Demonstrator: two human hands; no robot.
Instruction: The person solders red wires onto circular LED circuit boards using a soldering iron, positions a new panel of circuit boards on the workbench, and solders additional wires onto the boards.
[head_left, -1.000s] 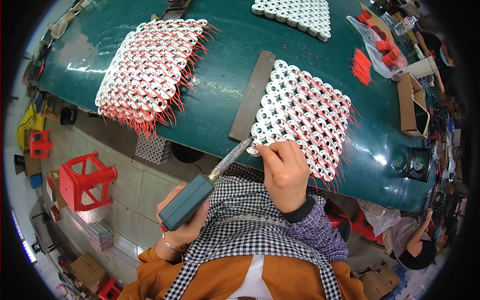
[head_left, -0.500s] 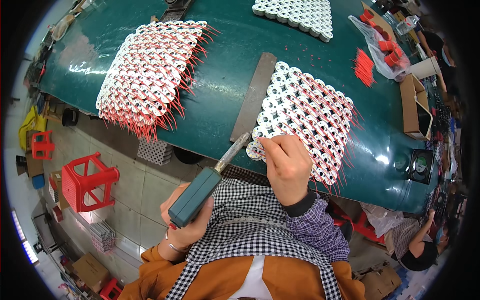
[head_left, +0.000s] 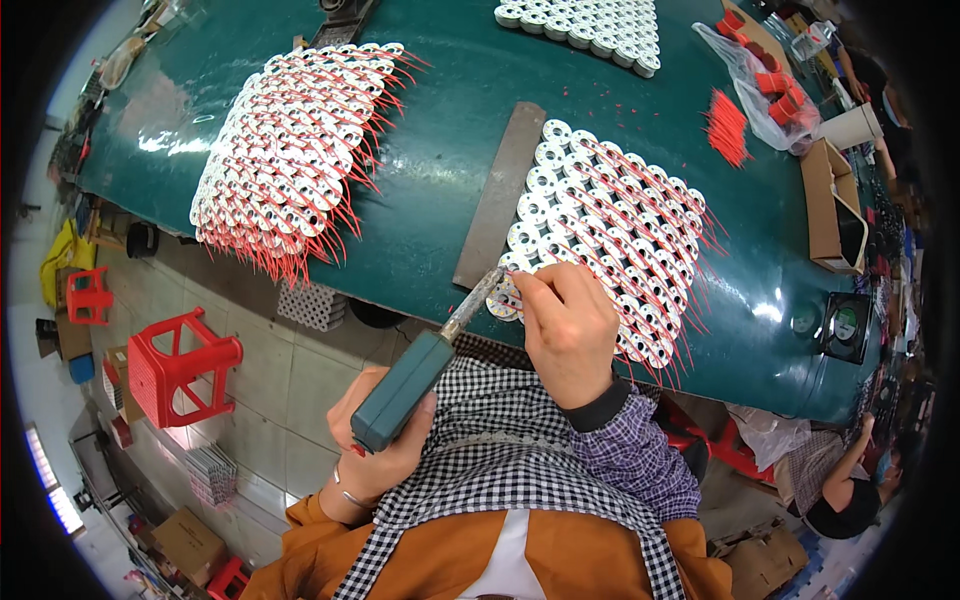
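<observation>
left hand (head_left: pixel 385 440) clenched around soldering iron (head_left: pixel 420 365), right hand (head_left: pixel 570 330) pinching a bobbin (head_left: pixel 508 298) (likely burn risk if tip slips).

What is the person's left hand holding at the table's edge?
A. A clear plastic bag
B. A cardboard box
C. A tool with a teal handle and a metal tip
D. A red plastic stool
C: the left hand is closed around the teal handle of a tool, whose metal tip reaches the white spools with red wires beside the right hand.
</observation>
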